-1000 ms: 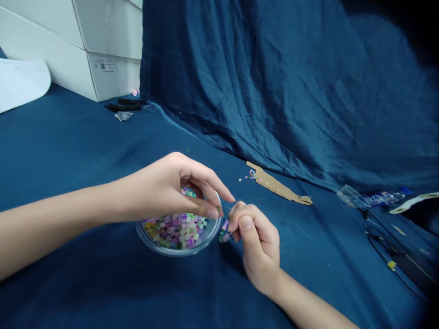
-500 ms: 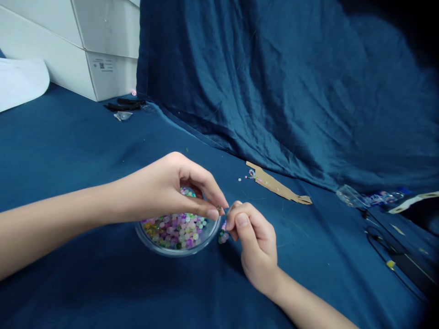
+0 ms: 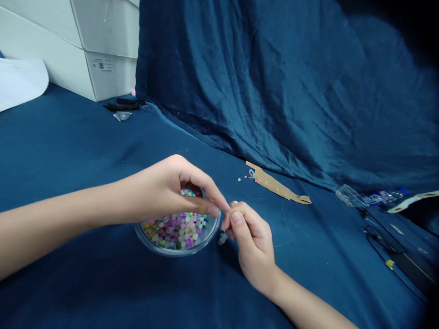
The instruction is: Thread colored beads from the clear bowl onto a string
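A clear bowl [image 3: 147, 240] full of small pastel beads [image 3: 174, 228] rests on the blue cloth near the middle. My left hand [image 3: 171, 187] hovers over the bowl's right rim, thumb and forefinger pinched together on a small bead. My right hand [image 3: 248, 237] is just right of the bowl, fingers closed on a short string of beads [image 3: 222, 237] that hangs below them. The fingertips of both hands touch at the bowl's rim.
A cardboard strip [image 3: 277, 186] with a few loose beads [image 3: 249, 173] lies behind the hands. White boxes [image 3: 78, 45] stand at the back left, black items [image 3: 123, 104] beside them. Plastic packets [image 3: 370, 198] and a black cable [image 3: 391, 253] lie at the right. Draped blue cloth [image 3: 291, 91] rises behind.
My right hand has moved slightly left toward my left hand, and the fingertips now meet. The left fingers have closed tighter, hiding the bead.
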A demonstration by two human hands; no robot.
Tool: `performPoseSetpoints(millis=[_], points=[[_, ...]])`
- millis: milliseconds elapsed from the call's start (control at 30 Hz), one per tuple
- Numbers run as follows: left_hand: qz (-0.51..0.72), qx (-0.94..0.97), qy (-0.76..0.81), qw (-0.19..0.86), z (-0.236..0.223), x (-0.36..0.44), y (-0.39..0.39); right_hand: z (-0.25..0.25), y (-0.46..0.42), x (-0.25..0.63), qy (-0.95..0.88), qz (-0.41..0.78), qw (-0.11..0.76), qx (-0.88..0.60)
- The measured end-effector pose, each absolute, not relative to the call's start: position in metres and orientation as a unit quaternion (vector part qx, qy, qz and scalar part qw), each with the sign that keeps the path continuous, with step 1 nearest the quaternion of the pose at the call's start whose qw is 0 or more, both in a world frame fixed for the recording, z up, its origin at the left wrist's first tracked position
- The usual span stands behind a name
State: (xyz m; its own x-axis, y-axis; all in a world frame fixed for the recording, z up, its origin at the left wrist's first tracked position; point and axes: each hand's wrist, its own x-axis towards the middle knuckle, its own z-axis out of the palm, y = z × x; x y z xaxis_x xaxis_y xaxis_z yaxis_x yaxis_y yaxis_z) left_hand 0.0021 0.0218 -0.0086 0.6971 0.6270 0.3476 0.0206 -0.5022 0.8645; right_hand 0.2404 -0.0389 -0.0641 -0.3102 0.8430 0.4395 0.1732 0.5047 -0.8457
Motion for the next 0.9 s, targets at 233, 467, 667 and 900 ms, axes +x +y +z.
performPoseSetpoints(millis=[233, 467, 667, 900], points=[[0.381, 0.773, 0.210, 0.461, -0.006, 0.004, 0.016, -0.069, -0.039, 0.242, -0.687, 0.449, 0.458, -0.343], [0.394, 0.782, 0.218, 0.430, 0.004, 0.004, 0.005, -0.059, -0.038, 0.241, -0.766, 0.367, 0.427, -0.311], [0.371, 0.870, 0.280, 0.163, 0.004, -0.016, 0.028, -0.063, -0.034, 0.238, -0.690, 0.357, 0.558, -0.291], [0.229, 0.897, 0.375, 0.043, -0.015, -0.032, 0.049, -0.061, -0.033, 0.241, -0.624, 0.417, 0.599, -0.279]])
